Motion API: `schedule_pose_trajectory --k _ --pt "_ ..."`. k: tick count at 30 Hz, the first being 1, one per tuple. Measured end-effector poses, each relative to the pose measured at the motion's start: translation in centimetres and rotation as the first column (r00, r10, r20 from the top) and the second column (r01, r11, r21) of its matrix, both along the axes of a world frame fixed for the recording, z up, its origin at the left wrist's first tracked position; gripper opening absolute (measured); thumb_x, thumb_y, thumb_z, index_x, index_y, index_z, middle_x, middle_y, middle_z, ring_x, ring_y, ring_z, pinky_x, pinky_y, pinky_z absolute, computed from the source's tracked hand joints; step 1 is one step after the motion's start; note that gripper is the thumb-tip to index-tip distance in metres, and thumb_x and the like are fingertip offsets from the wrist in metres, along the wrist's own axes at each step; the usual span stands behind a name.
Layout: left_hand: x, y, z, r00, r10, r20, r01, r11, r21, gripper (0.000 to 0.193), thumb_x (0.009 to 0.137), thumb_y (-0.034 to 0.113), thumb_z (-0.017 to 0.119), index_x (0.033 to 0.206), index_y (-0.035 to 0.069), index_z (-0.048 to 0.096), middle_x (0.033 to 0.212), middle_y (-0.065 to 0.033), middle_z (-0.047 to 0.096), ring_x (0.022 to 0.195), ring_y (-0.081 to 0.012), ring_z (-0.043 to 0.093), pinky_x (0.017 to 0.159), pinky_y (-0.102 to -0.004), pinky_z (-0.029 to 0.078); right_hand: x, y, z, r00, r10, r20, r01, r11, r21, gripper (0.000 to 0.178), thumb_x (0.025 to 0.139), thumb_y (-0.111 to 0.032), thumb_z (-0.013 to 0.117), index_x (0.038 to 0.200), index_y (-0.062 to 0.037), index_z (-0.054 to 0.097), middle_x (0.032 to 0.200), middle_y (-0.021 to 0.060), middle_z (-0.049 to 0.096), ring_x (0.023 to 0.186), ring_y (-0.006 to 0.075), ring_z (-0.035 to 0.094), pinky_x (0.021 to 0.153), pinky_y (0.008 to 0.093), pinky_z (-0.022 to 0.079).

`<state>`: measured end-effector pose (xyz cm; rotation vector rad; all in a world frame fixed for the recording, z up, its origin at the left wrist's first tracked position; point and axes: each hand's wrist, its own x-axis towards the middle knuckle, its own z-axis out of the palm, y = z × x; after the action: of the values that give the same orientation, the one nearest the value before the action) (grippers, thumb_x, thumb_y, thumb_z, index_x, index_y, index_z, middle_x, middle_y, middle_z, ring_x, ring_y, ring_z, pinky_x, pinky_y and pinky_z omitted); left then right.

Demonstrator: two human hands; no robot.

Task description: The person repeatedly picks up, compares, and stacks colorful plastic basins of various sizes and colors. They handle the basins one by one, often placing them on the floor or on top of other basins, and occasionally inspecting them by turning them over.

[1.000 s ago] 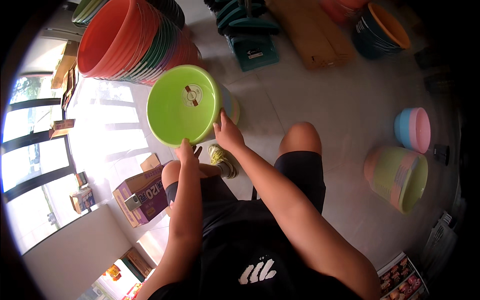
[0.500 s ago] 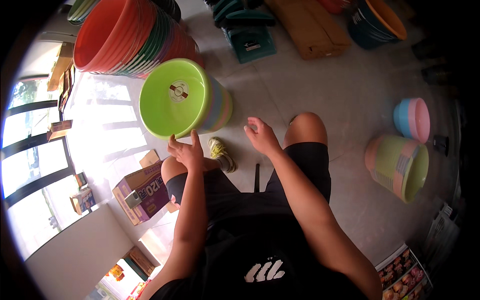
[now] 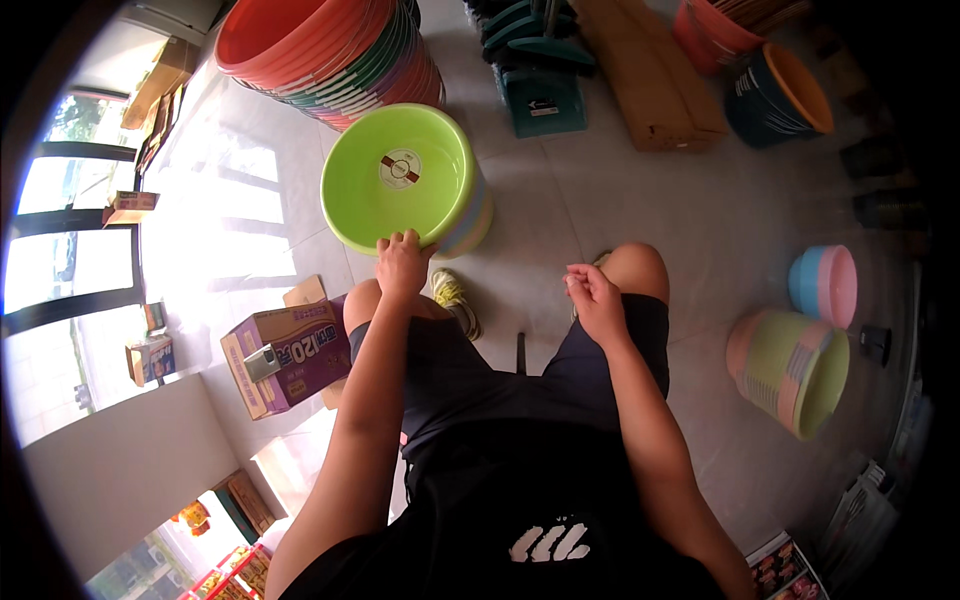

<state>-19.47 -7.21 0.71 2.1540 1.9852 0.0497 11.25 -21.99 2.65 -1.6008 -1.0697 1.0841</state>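
Note:
A stack of nested plastic basins, with a bright green basin (image 3: pixel 350 200) on top, stands on the floor ahead of my left knee. Its sides show blue, pink and yellowish bands, and a round label sits on the green bottom. My left hand (image 3: pixel 402 266) is closed on the near rim of that green basin, fingers over the edge. Apart from the stack, my right hand (image 3: pixel 597 302) hovers by my right knee with its fingers curled in and nothing visible in them.
Behind the basins rises a tall stack of red and green buckets (image 3: pixel 300 60). Teal dustpans (image 3: pixel 545 105) and a long cardboard box (image 3: pixel 655 90) lie farther off. A purple carton (image 3: pixel 300 350) stands at left. More nested basins (image 3: pixel 780 365) are at right.
My left hand has moved forward and taken hold of the green basin's rim. The right hand has drawn back toward my right knee, its fingers curling in. The view has shifted.

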Motion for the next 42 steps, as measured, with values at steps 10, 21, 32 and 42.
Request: schedule_pose_trajectory --k 10,21,32,42 --pt "3.0 -0.4 -0.7 0.993 0.116 -0.038 -0.118 0.992 -0.055 0.047 0.089 0.053 0.063 0.1 0.007 0.061 0.104 -0.0163 0.066 0.099 -0.0408 0.062 0.078 -0.0498 0.055 0.2 -1.8 1.1 0.964 0.118 0.24 -0.104 0.992 -0.071 0.025 0.093 -0.018 0.062 0.111 -0.0011 0.065 0.094 0.0156 0.072 0.085 0.024 0.071 0.077 0.0339 0.055" --pt "2.5 2.3 -5.7 0.992 0.072 0.102 -0.08 0.994 0.075 0.038 0.093 0.045 0.058 0.104 0.008 0.057 0.107 -0.0177 0.066 0.101 -0.0452 0.061 0.081 -0.0535 0.053 -0.4 -2.5 1.5 0.872 0.225 0.434 -0.185 0.974 -0.133 0.024 0.091 -0.021 0.061 0.107 -0.0041 0.065 0.097 0.0138 0.071 0.089 0.0306 0.069 0.077 0.0401 0.054" --pt "-2.1 5.3 -12.0 0.968 -0.246 0.06 0.238 0.964 0.115 0.045 0.094 0.048 0.054 0.112 0.006 0.057 0.111 -0.0232 0.065 0.101 -0.0446 0.062 0.087 -0.0541 0.049 0.6 -4.9 1.8 0.886 0.187 0.424 -0.187 0.982 -0.042 0.021 0.09 -0.02 0.059 0.104 -0.0065 0.065 0.094 0.0101 0.07 0.09 0.0301 0.067 0.077 0.0424 0.053" --pt "-1.3 6.2 -10.1 0.989 -0.144 0.036 0.147 0.982 -0.119 0.058 0.092 0.051 0.053 0.12 0.001 0.055 0.113 -0.0284 0.064 0.106 -0.0465 0.061 0.09 -0.0536 0.047 4.0 -8.2 2.4 0.913 0.01 0.409 -0.046 0.996 0.079 0.017 0.092 -0.019 0.059 0.101 -0.0058 0.064 0.093 0.0101 0.07 0.086 0.0289 0.068 0.074 0.0402 0.053"
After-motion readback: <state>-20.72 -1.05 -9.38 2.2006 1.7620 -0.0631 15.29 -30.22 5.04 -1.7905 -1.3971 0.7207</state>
